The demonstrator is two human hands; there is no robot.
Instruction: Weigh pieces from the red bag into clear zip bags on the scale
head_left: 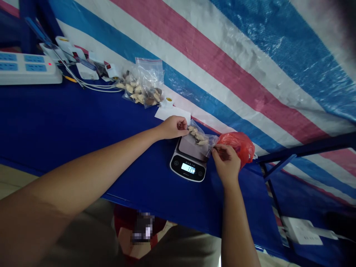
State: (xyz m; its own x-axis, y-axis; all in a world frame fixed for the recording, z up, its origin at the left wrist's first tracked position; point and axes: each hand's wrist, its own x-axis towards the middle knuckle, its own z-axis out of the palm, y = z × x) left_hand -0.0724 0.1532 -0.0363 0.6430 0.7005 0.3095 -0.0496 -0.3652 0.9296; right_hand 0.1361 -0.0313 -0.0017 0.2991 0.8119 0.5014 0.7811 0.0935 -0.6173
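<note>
A digital scale [188, 168] stands on the blue table, its lit display reading about 139. Across its plate lies a clear plastic bag [198, 137] with several pale and dark pieces inside. The fingers of my left hand [174, 127] are pinched at the bag's left end, over the plate's back left corner. At the bag's right end, my right hand [227, 163] has its fingertips closed on the plastic edge. Just behind my right hand sits a red plastic bag [239, 144].
More clear bags with similar pieces [136, 89] lie at the back against the striped sheet [211, 48]. A power strip [27, 68], plugs and cables are at the back left. White paper [172, 114] lies behind the scale. A white device [302, 230] is at the lower right.
</note>
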